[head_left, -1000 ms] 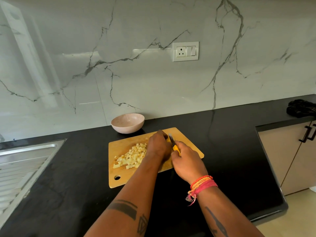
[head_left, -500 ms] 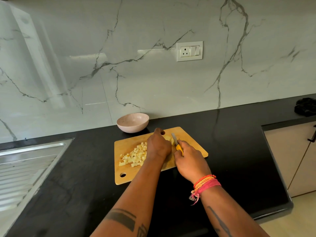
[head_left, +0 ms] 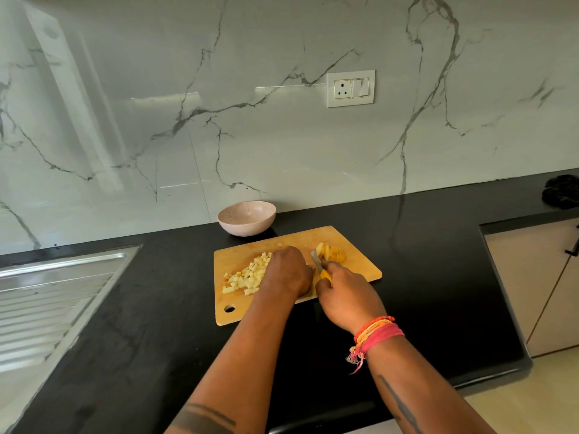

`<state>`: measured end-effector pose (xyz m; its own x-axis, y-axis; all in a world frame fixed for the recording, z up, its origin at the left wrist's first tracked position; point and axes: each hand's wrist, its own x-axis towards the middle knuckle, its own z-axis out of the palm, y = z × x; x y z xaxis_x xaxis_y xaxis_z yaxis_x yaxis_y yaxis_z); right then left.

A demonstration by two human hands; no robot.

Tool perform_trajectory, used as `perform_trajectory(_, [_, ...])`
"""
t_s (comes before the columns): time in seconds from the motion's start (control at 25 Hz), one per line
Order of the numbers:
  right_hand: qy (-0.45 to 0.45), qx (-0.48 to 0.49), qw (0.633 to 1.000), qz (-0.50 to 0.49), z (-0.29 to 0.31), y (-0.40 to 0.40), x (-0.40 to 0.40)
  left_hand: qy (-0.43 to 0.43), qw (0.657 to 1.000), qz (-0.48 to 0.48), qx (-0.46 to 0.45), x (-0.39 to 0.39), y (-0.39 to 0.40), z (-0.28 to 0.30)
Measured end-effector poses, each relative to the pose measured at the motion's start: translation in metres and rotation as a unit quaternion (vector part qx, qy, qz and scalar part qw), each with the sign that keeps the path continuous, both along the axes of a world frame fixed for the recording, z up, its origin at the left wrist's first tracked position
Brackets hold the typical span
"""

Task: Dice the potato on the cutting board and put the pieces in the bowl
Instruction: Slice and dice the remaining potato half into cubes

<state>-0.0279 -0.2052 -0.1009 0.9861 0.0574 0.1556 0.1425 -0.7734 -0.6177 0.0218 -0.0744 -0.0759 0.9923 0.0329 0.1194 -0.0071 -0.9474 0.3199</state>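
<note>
At far left I see a steel sink drainboard (head_left: 47,292) set into the black bench (head_left: 438,277), then the empty pink bowl (head_left: 247,217) just behind the wooden cutting board (head_left: 238,311). On the board, left to right: diced pieces (head_left: 247,275), my left hand (head_left: 289,270) knuckles-up with what it holds hidden, my right hand (head_left: 347,294) gripping the yellow-handled knife (head_left: 318,264), then the sliced potato (head_left: 332,253) beside the blade.
</note>
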Motion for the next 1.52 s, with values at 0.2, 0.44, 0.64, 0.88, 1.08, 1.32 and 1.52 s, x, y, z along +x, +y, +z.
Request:
perform_trajectory(0.2, [-0.006,-0.028,1.000,-0.001,-0.002,0.003,-0.004,-0.024,0.998,-0.046,0.040,-0.007,0.011,-0.004])
perform_trajectory(0.44, [-0.027,-0.039,0.999,0.001,-0.004,0.003,-0.009,-0.047,0.995,-0.050,0.065,-0.006,0.007,-0.008])
perform_trajectory(0.64, [-0.037,-0.053,0.998,0.006,-0.006,0.005,-0.010,-0.057,0.996,-0.059,0.043,-0.007,0.010,-0.013])
perform_trajectory(0.88, [-0.045,-0.065,0.997,0.014,-0.005,0.006,-0.014,-0.060,0.997,-0.048,0.013,-0.005,0.011,-0.015])
perform_trajectory(1.08, [-0.053,-0.095,0.994,0.024,-0.007,0.009,-0.016,-0.065,0.997,-0.043,-0.003,-0.005,0.011,-0.017])
perform_trajectory(1.32, [-0.069,-0.126,0.989,0.023,-0.006,0.014,-0.019,-0.085,0.995,-0.049,-0.004,-0.004,0.011,-0.017])
perform_trajectory(1.52, [-0.034,-0.127,0.991,0.032,0.004,0.020,-0.005,-0.090,0.996,-0.030,-0.004,-0.003,0.012,-0.018])
